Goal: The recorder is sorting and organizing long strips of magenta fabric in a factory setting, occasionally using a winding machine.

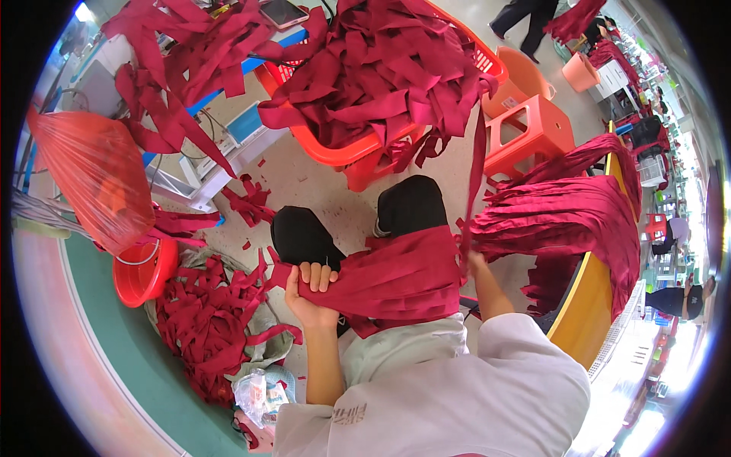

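My L hand (311, 289) is clamped round one end of the bundle of dark red fabric strips (396, 274) lying across my lap, fingers curled over top, thumb under, pressed tight so the stack stays aligned. R hand (474, 263) is at the bundle's other end, mostly hidden by cloth; it seems to be on a single long strip (476, 160) running up from the bundle, but I can't tell whether it's pinching or spread.

Landmark = the bundle. Ahead of it, past my knees, the orange basket (343, 152) heaped w/ loose strips, close enough to feed from w/o getting up. To the bundle's R, a folded stack draped over the yellow table edge (579, 305), touching distance. To its L, on the floor, a pile of scraps (205, 320), then a red bucket (141, 270) and a red plastic bag (91, 179) further out.

Open room: bare floor only btwn the bundle and the basket; the yellow edge hems the R side.
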### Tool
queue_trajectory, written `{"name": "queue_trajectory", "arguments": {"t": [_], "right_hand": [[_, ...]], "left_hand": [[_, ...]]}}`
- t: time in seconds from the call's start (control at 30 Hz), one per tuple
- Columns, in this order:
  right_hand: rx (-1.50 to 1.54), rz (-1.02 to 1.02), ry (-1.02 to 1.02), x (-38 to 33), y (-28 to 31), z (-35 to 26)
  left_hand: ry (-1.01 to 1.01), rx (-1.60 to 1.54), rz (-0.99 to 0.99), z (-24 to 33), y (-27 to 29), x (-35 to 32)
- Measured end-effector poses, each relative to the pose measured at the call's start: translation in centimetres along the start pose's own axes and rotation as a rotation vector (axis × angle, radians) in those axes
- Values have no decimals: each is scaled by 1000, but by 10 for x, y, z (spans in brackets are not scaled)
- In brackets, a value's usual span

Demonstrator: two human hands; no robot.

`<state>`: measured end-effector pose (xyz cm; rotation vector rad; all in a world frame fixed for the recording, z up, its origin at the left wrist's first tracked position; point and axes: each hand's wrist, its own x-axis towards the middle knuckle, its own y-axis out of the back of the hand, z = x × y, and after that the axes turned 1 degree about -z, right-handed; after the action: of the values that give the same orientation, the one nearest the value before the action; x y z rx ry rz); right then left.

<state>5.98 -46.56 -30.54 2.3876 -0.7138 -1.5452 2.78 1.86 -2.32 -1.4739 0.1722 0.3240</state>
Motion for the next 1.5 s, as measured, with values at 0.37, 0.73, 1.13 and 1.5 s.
{"name": "queue_trajectory", "arguments": {"t": [0.37, 0.73, 1.13, 1.5], "right_hand": [[-57, 213, 1132, -55, -46, -163], [-592, 457, 1999, -339, -130, -426], [-915, 147, 2251, -419, -185, -380], [-1136, -1281, 1786, -454, -122, -174]], "left_hand": [[10, 31, 45, 5, 6, -1], [38, -6, -1, 0, 6, -7], [-3, -41, 35, 1, 20, -21], [180, 150, 74, -6, -22, -9]]}}
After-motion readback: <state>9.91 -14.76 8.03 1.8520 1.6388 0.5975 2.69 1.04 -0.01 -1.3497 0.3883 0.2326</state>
